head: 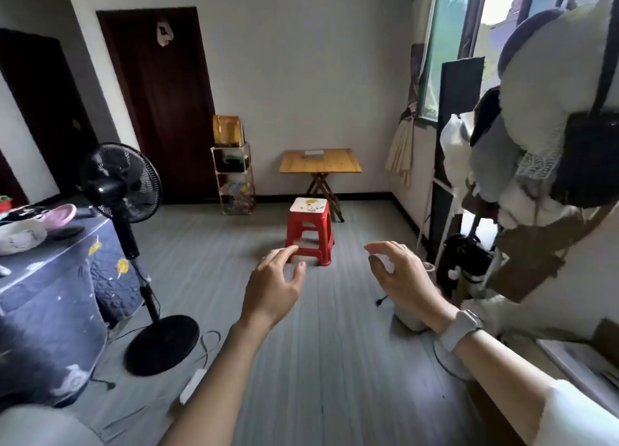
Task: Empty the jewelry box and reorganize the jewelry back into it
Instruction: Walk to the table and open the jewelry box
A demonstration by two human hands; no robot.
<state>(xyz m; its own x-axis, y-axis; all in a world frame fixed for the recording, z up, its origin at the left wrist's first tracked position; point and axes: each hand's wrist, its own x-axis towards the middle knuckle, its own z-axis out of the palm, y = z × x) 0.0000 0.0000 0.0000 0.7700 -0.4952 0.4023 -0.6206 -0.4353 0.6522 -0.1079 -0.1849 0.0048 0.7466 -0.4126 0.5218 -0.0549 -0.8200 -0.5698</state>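
Both grips empty: left hand, right hand; one jewelry box.

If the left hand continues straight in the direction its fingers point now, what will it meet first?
Probably the red stool. The left hand hangs in the air with loose fingers aimed forward at it, and only bare floor shows between them. Depth is unclear from this single view, so the hand could pass above it.

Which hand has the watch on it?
The right hand has it: a pale watch sits on its wrist. The left hand has a bare wrist. Both hands are held out in front, fingers loosely curled, holding nothing.
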